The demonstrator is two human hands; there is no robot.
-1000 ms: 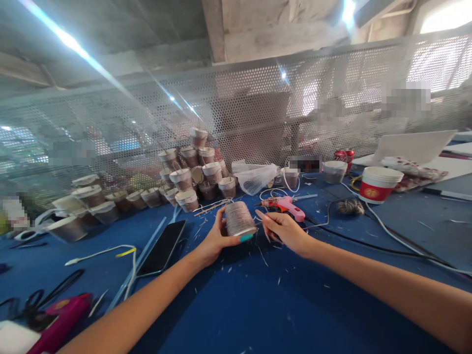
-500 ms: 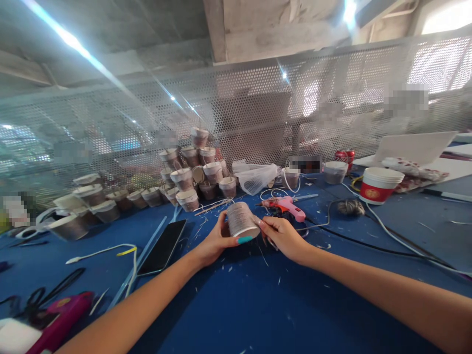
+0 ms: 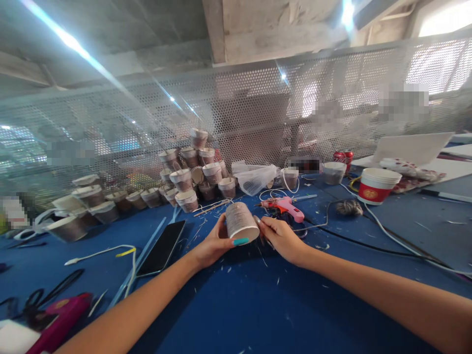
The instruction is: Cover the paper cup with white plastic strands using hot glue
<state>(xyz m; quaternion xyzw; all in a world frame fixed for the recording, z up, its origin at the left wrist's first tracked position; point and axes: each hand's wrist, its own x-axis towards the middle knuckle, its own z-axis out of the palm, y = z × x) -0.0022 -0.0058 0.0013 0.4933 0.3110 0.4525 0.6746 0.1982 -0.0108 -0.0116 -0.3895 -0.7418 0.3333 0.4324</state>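
Observation:
Around a paper cup wrapped in grey-brown yarn (image 3: 241, 221), my left hand (image 3: 214, 241) is closed, its thumb with a turquoise nail along the lower side. The cup is tipped so that its pale round base faces me to the right. My right hand (image 3: 282, 238) is closed in a pinch at the cup's right side, fingertips close against it. A strand of grey yarn (image 3: 311, 227) runs from near that hand to a small grey yarn ball (image 3: 349, 208) on the right. What lies between the fingertips is mostly hidden.
Behind the hands lies a pink glue gun (image 3: 283, 206). Several yarn-wrapped cups (image 3: 186, 179) are stacked at the back. A phone (image 3: 162, 248) rests to the left, a magenta tool (image 3: 62, 322) at front left. White-and-red paper cups (image 3: 378, 187) and a black cable (image 3: 354, 241) are right.
My right hand has come in from slightly apart to the cup's right side. The cup has turned in my left hand, showing more of its base.

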